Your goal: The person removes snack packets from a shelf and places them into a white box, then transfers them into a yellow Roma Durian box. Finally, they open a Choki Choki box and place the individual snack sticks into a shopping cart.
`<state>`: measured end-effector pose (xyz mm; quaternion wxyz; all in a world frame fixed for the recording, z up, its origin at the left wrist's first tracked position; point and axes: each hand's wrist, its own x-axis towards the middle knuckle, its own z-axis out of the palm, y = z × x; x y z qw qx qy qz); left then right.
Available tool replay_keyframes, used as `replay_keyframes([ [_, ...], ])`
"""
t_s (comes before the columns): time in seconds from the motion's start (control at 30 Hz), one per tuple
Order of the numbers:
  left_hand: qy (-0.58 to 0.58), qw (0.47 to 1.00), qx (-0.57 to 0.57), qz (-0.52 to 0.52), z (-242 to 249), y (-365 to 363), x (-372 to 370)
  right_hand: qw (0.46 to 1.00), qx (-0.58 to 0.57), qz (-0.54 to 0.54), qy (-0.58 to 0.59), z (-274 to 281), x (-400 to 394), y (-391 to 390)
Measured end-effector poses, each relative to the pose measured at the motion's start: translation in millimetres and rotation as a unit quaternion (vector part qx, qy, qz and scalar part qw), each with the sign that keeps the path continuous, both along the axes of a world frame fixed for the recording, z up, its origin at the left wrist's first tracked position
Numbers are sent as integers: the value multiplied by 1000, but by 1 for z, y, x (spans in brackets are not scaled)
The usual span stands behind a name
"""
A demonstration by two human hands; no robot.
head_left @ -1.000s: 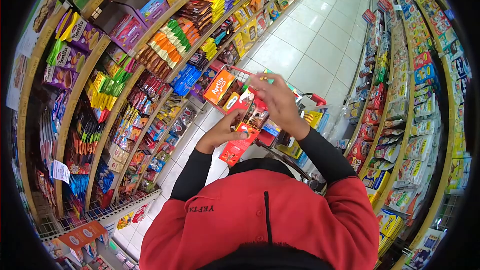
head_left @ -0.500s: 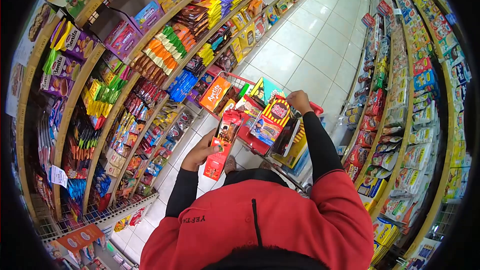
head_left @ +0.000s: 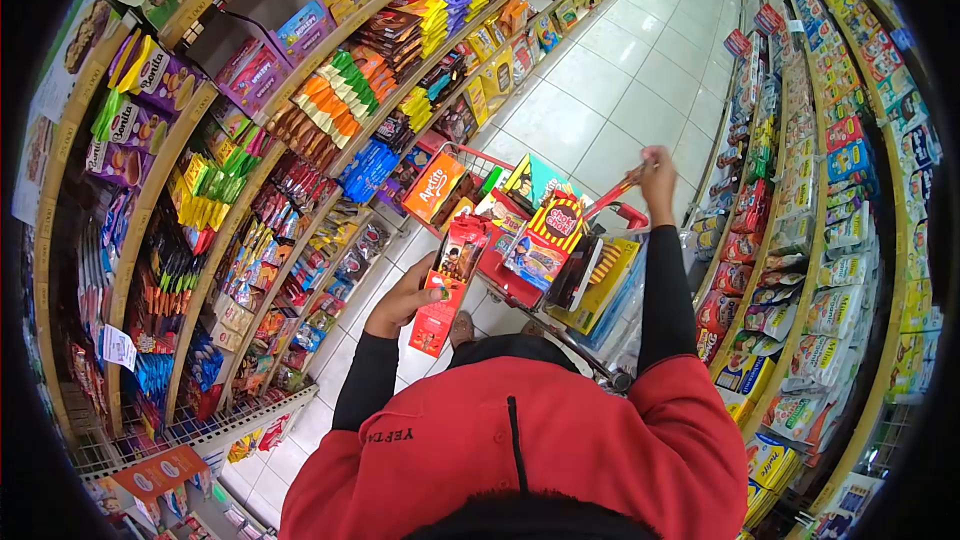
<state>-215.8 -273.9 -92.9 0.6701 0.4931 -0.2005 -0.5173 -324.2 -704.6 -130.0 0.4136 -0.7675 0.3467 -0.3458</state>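
My left hand (head_left: 400,302) grips a tall red snack carton (head_left: 437,315) by its side, the thumb lying across its front. The carton's upper part shows a dark picture panel, and it is held upright in front of the trolley. Out to the right, over the far side of the trolley, my right hand (head_left: 656,183) is closed in a pinch on a thin reddish strip (head_left: 627,185) pointing down to the left. Between my hands, a yellow-and-red striped Choki Choki box (head_left: 556,223) stands in the red trolley (head_left: 510,285) with several other cartons.
An orange Apetito box (head_left: 434,187) and a teal box (head_left: 537,180) sit in the trolley. Curved shelves (head_left: 335,165) of packaged snacks rise at my left; more packed shelves (head_left: 800,270) line the right. A white tiled aisle (head_left: 590,90) runs ahead.
My right hand has moved right and slightly up, away from the boxes, with a thin reddish strip now showing at its fingers. My left hand still holds the red carton in nearly the same place.
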Motion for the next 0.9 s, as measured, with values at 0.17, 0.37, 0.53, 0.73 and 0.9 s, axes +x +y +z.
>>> replay_keyframes([
  [0.17, -61, 997, 20, -36, 6, -14, 4, 987, 48, 16, -151, 120, -19, 27],
  [0.37, -40, 994, 35, -95, 5, -30, 4, 956, 121, 146, -224, 177, -10, 103],
  [0.53, -29, 994, -12, -103, 5, -35, 2, 942, 142, 175, -249, 168, 10, 144],
  [0.73, -12, 992, -22, -122, 13, -34, 3, 929, 147, 283, -187, 155, 12, 179],
  [0.9, -56, 992, -5, -114, 18, -32, 3, 927, 5, 371, -59, 133, 4, 197],
])
